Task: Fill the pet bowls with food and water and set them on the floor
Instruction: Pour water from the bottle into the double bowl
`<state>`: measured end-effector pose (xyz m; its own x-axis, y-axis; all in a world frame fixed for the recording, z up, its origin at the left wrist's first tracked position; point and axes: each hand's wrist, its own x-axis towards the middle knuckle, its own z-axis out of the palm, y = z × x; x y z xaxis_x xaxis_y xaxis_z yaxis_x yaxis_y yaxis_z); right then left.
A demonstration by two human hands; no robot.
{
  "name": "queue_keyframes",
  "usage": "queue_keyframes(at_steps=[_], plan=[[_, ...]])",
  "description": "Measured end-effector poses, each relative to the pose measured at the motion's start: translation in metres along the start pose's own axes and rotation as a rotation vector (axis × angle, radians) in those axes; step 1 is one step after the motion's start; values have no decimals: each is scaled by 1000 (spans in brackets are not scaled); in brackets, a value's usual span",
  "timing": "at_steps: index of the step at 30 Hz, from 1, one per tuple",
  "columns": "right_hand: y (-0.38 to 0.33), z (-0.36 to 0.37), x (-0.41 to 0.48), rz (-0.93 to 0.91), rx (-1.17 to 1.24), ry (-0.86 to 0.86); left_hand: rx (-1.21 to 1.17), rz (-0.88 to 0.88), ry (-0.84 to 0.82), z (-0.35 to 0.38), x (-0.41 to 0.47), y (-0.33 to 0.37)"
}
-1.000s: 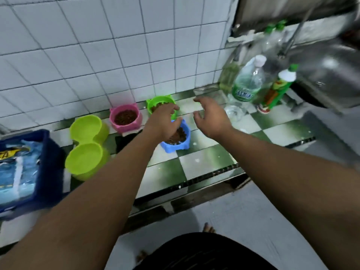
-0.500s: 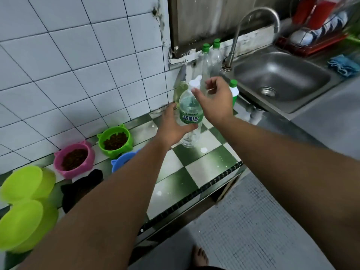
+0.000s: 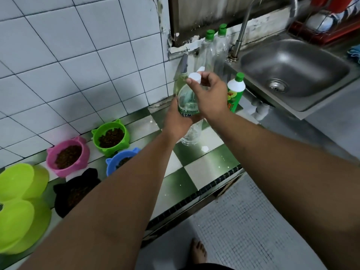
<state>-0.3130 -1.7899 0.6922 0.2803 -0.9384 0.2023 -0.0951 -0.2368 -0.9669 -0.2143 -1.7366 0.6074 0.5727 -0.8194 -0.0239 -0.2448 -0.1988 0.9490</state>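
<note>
Off the bowls (image 3: 111, 137) now: left hand (image 3: 176, 121) grips the bottle (image 3: 187, 96), right hand (image 3: 211, 96) pinches its cap (image 3: 194, 76). Label (image 3: 188, 112) (half hidden) reads "ASM".

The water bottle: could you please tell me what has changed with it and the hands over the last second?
Both hands moved right from the blue bowl to the water bottle: the left hand now grips its body, the right hand pinches its white cap. The pink bowl and green bowl stayed on the counter.

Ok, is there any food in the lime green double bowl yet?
No, both wells of the lime green double bowl show only bare plastic.
</note>
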Motion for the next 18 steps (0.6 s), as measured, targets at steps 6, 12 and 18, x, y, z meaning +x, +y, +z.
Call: queue_keyframes(at_steps=[6, 12, 18], plan=[[-4, -6, 6, -51, -54, -210, -11, 22, -7, -5, 0, -2], [-4, -7, 2, -35, -24, -150, 25, 34, -36, -7, 1, -4], [-9, -5, 0, -69, -85, -191, 25, 26, -70, -12, 4, -8]])
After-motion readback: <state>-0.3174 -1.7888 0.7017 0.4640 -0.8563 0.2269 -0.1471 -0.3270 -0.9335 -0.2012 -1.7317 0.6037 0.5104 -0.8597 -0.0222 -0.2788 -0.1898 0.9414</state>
